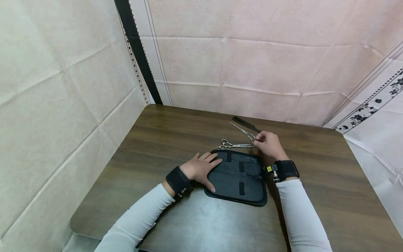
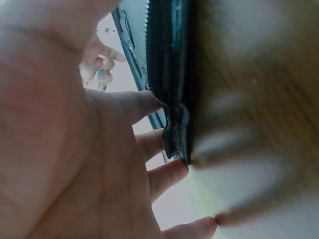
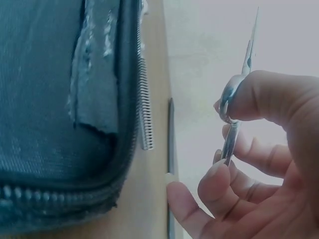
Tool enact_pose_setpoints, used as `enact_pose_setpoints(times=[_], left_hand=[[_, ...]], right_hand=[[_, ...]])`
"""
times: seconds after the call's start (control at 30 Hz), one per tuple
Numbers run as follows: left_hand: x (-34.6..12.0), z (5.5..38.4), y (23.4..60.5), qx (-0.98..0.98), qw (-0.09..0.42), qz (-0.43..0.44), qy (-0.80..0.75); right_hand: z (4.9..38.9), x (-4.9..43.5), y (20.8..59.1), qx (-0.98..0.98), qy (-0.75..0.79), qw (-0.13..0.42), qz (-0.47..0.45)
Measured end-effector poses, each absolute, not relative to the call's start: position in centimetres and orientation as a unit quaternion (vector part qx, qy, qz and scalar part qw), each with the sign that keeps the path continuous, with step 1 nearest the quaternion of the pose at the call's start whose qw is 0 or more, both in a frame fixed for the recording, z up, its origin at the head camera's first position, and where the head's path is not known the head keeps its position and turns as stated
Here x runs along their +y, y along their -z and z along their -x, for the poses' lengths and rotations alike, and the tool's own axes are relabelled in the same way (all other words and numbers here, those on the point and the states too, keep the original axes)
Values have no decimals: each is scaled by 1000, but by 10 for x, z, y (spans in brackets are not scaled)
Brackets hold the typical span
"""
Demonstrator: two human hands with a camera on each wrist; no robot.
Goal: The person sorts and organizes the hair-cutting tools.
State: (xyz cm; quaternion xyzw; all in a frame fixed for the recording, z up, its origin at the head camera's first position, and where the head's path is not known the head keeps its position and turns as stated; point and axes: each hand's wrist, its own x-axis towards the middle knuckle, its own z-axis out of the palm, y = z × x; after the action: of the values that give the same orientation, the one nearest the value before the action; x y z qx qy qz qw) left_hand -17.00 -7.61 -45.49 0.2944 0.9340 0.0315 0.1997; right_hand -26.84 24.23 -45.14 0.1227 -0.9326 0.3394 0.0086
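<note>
A black zippered case (image 1: 225, 182) lies unfolded on the table, elastic loops showing on its inner face. My left hand (image 1: 203, 168) rests on its left edge with fingers spread; in the left wrist view the fingers reach along the zipper edge (image 2: 172, 55). Beyond the case's far right corner, my right hand (image 1: 269, 143) holds silver scissors (image 1: 241, 130) by the finger rings, blades pointing away to the left. The right wrist view shows the thumb at one ring of the scissors (image 3: 230, 142). Between case and right hand lies a second pair of scissors (image 1: 240, 145) with a toothed blade.
A black comb (image 1: 244, 123) lies behind the held scissors, near the table's back edge. The brown wooden table (image 1: 321, 182) has rounded corners. Pale patterned cloth (image 1: 252, 63) hangs behind it and at both sides.
</note>
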Motion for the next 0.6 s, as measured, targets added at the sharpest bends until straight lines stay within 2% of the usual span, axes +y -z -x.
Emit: enact_pose_setpoints(times=[0.6], left_hand=[[-75,172,457,933,198,-298,-23]], right_hand=[[241,244,425,-938,-312,49,-146]])
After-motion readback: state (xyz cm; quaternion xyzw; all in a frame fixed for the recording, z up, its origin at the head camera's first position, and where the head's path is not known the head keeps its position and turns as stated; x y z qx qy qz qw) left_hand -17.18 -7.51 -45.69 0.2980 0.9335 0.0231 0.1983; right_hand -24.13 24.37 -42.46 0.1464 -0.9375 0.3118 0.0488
